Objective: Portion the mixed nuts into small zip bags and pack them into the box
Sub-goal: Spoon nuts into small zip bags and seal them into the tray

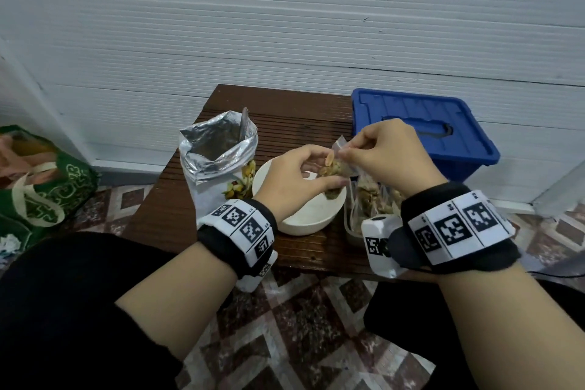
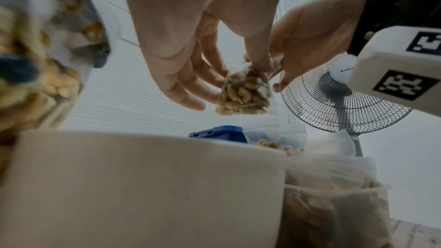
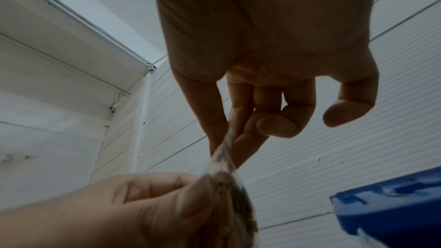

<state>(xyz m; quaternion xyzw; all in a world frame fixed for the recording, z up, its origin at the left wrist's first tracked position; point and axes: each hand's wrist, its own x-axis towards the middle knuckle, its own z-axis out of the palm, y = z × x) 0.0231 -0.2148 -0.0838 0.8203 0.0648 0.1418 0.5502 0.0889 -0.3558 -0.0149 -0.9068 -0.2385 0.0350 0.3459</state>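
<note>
Foil pouch [image 1: 218, 149]: stood open at worktop [image 1: 164, 215] left.
Left hand [image 1: 297, 179]: gripped small zip bag [image 1: 337, 168] of nuts, above white bowl [image 1: 311, 215].
Right hand [image 1: 389, 155]: pinched the bag's top edge.
Blue box [image 1: 424, 127]: lid shut, far right.

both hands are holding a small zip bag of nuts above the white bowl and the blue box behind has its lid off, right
Not quite: the blue box has its lid on, as the head view shows. The rest holds: the left hand and right hand both hold the small zip bag of nuts above the white bowl.
</note>
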